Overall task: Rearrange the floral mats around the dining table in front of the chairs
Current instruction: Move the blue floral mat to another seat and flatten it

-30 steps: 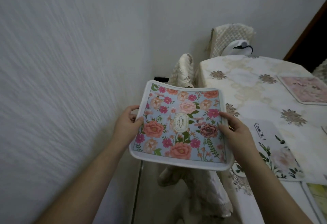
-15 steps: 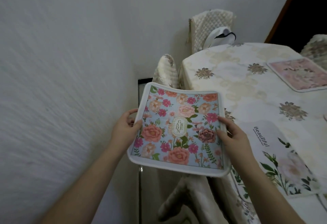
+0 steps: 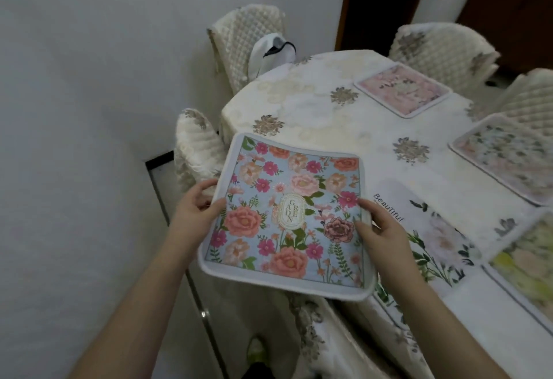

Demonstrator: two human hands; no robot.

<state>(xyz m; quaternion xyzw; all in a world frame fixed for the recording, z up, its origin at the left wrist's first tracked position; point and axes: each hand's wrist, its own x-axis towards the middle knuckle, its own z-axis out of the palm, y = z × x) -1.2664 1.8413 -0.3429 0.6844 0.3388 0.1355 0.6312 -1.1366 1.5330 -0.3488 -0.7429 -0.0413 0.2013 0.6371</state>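
Note:
I hold a blue floral mat with a white border over the near left edge of the dining table. My left hand grips its left edge and my right hand grips its right edge. Several other mats lie on the table: a white one with "Beautiful" printed on it just right of my right hand, a pink one at the far side, a pale floral one at the right, and a yellow-green one at the near right.
Quilted cream chairs stand around the table: one at the left by the wall, one at the far left with a white bag on it, two at the far right. The white wall is close on my left.
The view has swung right and up, bringing more of the table and chairs into sight. The blue mat has moved from beside the table to over its near left edge, still in both hands.

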